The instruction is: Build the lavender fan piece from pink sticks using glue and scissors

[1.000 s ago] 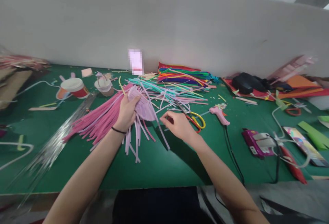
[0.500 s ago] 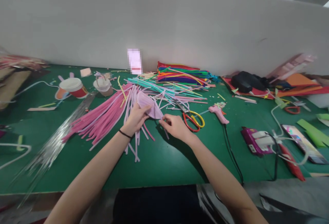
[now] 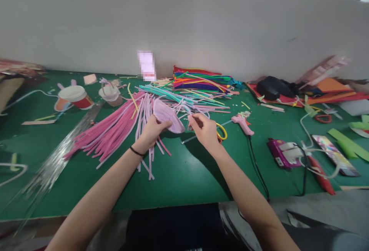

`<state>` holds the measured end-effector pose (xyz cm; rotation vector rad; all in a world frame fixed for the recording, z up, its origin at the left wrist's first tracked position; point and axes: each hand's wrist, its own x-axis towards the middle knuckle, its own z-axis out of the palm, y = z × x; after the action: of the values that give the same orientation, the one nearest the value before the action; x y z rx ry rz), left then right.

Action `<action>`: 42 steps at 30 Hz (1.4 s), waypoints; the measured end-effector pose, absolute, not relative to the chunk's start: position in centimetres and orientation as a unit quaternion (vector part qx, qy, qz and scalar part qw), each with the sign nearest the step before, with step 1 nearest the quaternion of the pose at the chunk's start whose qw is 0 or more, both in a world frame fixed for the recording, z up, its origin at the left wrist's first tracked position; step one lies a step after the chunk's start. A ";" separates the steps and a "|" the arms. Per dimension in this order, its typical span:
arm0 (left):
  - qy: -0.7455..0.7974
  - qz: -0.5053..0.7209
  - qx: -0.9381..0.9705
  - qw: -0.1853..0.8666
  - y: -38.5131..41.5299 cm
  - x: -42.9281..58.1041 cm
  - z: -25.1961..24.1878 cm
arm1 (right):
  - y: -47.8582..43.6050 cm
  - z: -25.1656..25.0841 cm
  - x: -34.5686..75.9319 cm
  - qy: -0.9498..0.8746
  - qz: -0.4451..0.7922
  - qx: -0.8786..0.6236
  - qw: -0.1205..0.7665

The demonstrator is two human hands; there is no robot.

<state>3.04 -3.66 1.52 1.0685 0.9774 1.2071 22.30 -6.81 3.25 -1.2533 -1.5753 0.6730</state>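
Observation:
My left hand (image 3: 154,132) grips a lilac, flattened oval piece (image 3: 167,115) built from fuzzy pipe cleaners, thumb on its near side. Just right of the piece's edge is my right hand (image 3: 204,130), thumb and forefinger pinched; anything between them is too small to make out. Behind the right hand, the yellow and red handles of scissors (image 3: 221,131) show partly. Lilac pipe cleaners (image 3: 145,114) lie behind and below the left hand, beside a fan of pink pipe cleaners (image 3: 111,135). A thin pale rod (image 3: 188,140) lies on the table under the right hand.
A pink glue gun (image 3: 243,124) with a black cord lies to the right, near a purple power strip (image 3: 284,153) and a phone (image 3: 336,155). Multicoloured pipe cleaners (image 3: 201,80) are piled behind. Leftward are silvery wires (image 3: 63,151), a red-white cup (image 3: 77,97) and another cup (image 3: 111,94).
My right hand has drawn away from the lilac piece's edge, right and slightly up, and now covers more of the scissors. My left hand keeps hold of the piece.

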 end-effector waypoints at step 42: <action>0.337 0.598 0.292 0.665 -4.3 0.7 4.3 | -7.4 3.0 21.7 -0.639 0.481 -0.421 0.428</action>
<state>0.72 -4.27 4.28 0.6596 0.7620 1.3514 21.70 -7.40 2.97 -1.0519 -1.5943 1.2007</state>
